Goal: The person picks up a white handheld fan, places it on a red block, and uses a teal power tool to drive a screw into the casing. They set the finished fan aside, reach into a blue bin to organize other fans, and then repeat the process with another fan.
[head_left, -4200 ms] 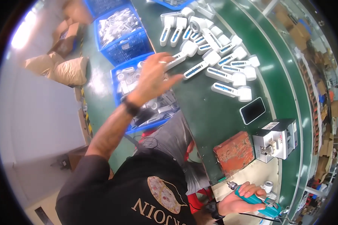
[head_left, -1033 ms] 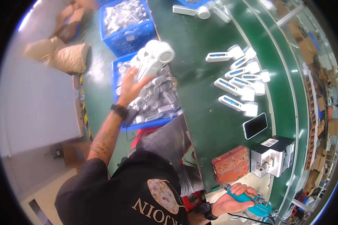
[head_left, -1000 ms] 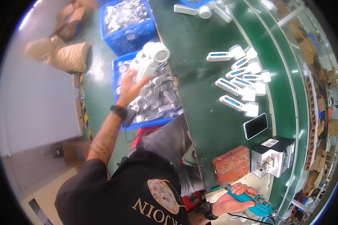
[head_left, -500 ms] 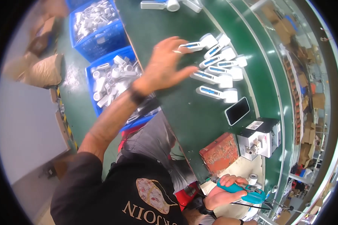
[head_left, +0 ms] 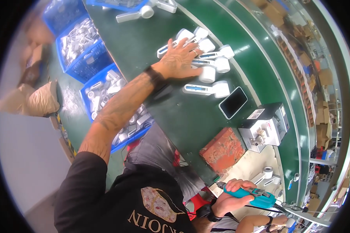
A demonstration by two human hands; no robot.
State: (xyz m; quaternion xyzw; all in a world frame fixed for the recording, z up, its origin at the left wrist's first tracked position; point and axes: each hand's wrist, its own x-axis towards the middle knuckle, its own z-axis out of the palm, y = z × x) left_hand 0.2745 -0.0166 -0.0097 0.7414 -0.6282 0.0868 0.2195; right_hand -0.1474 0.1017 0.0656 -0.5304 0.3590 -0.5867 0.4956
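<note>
Green work surface [head_left: 171,112] supports a cluster of white handheld units [head_left: 217,64], several with blue strips along their handles, at the upper middle of the view. Left hand [head_left: 179,62] lies palm down over the near side of this cluster, fingers spread across the handles; whether any unit is gripped cannot be told. One unit [head_left: 221,89] lies apart from the hand, just beside a phone [head_left: 233,103] with a dark screen. Right hand [head_left: 233,196], at the lower right, is wrapped around a teal power screwdriver [head_left: 263,200], fingers curled over its body. Between the two hands lies a red block [head_left: 223,150], next to a silver-and-black machine [head_left: 268,132]. Blue crates, lower [head_left: 130,140] and upper [head_left: 91,64], hold pale parts left of the surface. Co-worker's hand [head_left: 278,221] appears at the lower right edge.
</note>
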